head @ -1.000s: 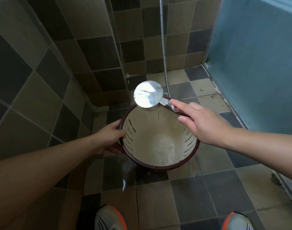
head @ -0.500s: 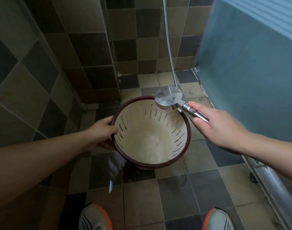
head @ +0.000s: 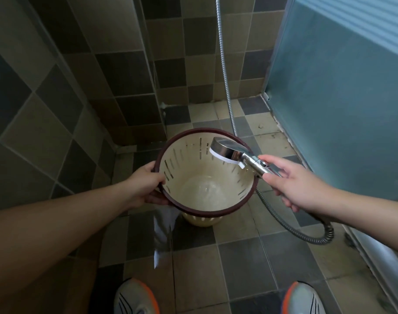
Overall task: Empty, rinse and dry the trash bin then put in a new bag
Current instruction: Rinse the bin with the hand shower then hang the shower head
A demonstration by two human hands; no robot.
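Note:
A cream trash bin [head: 200,186] with slotted walls and a dark red rim is held above the tiled shower floor, its opening facing me. My left hand [head: 146,185] grips the rim on the bin's left side. My right hand [head: 293,180] is closed around the chrome handle of a shower head [head: 227,150]. The white spray face hangs over the bin's far right rim and tilts down into it. The bin's bottom looks wet and shiny. I cannot make out a spray of water.
A metal hose [head: 290,225] loops off the handle at the right and another stretch [head: 224,64] runs up the back wall. Tiled walls close in at left and back. A frosted glass door [head: 342,98] stands at right. My two shoes [head: 134,298] are at the bottom edge.
The shower head has swung from flat over the bin's far rim to tilted into the bin. My right hand has shifted right and closed fully on the handle. The bin has risen off the floor.

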